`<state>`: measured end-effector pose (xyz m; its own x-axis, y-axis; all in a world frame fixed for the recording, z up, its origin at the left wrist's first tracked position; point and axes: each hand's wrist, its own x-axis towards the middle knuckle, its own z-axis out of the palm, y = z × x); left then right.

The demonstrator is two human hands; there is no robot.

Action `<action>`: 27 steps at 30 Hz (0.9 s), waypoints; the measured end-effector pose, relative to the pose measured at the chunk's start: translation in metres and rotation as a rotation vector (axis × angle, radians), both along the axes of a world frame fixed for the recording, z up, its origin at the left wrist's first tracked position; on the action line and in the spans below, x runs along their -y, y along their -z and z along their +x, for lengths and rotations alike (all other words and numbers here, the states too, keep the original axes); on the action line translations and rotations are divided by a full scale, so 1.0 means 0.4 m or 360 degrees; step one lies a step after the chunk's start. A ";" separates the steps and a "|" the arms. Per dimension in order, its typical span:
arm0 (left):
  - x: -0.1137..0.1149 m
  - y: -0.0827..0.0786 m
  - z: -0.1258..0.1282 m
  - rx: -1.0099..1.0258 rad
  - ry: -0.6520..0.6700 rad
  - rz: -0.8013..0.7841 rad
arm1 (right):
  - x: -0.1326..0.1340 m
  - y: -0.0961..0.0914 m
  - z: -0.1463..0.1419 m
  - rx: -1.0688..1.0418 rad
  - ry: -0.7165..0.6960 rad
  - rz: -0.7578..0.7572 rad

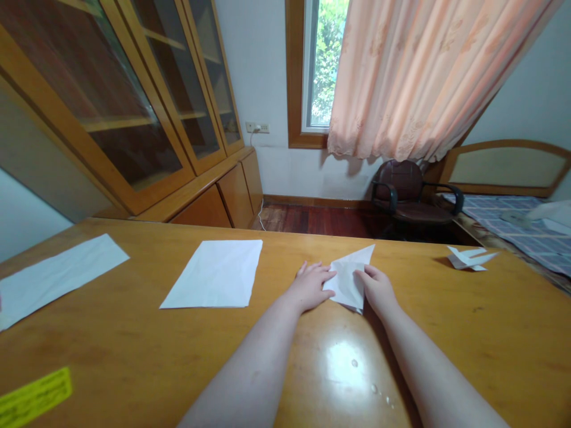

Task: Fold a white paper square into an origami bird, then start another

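Observation:
A partly folded piece of white paper [347, 284] lies on the wooden table between my hands, one pointed corner reaching up and to the right. My left hand [313, 285] rests at its left side, fingers spread, with the thumb and a fingertip on the paper's edge. At the right side, my right hand [378, 288] has its fingers curled and pinches the paper's edge. A folded white paper figure [471, 258] with pointed ends sits farther right. To the left is a flat stack of white paper sheets [214, 274].
A long white paper strip [62, 276] lies at the table's far left, and a yellow label [35, 397] is at the near left. Glass-door cabinets [178, 89] stand beyond the table. A brown armchair [404, 193] and a bed [513, 223] are behind at the right.

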<state>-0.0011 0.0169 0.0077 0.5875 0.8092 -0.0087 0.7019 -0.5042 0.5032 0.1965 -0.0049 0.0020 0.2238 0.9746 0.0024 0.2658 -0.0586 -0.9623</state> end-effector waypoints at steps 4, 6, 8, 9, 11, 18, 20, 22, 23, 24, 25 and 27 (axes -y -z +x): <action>0.000 -0.002 -0.001 0.0045 -0.0056 0.0008 | -0.006 0.008 0.000 -0.0068 -0.0100 0.0051; 0.001 -0.004 -0.002 0.0062 -0.0045 0.0012 | -0.008 0.015 0.000 -0.0064 -0.0189 0.0063; 0.002 -0.006 -0.003 0.0059 -0.0015 0.0008 | -0.008 0.019 -0.002 0.0014 -0.0264 0.0046; 0.003 -0.008 -0.003 0.0052 -0.0003 0.0003 | -0.008 0.019 -0.002 0.0058 -0.0283 0.0039; 0.005 -0.010 -0.003 0.0044 0.0011 -0.0007 | -0.006 0.015 -0.003 0.0123 -0.0289 0.0035; 0.006 -0.011 -0.003 0.0067 -0.0015 0.0003 | -0.001 0.006 -0.004 0.0216 -0.0317 0.0066; 0.006 -0.011 -0.002 0.0075 -0.0025 0.0010 | 0.001 0.000 -0.008 0.0205 -0.0457 0.0104; 0.006 -0.011 -0.002 0.0080 -0.0054 0.0023 | 0.006 -0.008 -0.014 0.0211 -0.0606 0.0129; 0.006 -0.011 -0.001 0.0077 -0.0070 0.0027 | 0.008 -0.012 -0.016 0.0230 -0.0645 0.0146; 0.006 -0.011 -0.001 0.0071 -0.0083 0.0029 | 0.011 -0.015 -0.017 0.0232 -0.0689 0.0151; 0.006 -0.011 0.000 0.0064 -0.0089 0.0029 | 0.013 -0.017 -0.017 0.0229 -0.0720 0.0153; 0.006 -0.010 0.000 0.0056 -0.0083 0.0026 | 0.014 -0.014 -0.016 0.0202 -0.0703 0.0167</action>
<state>-0.0010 0.0146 0.0116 0.5440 0.8387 0.0246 0.7097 -0.4756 0.5198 0.1902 -0.0105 0.0076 -0.2205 0.9695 0.1067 0.3592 0.1825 -0.9152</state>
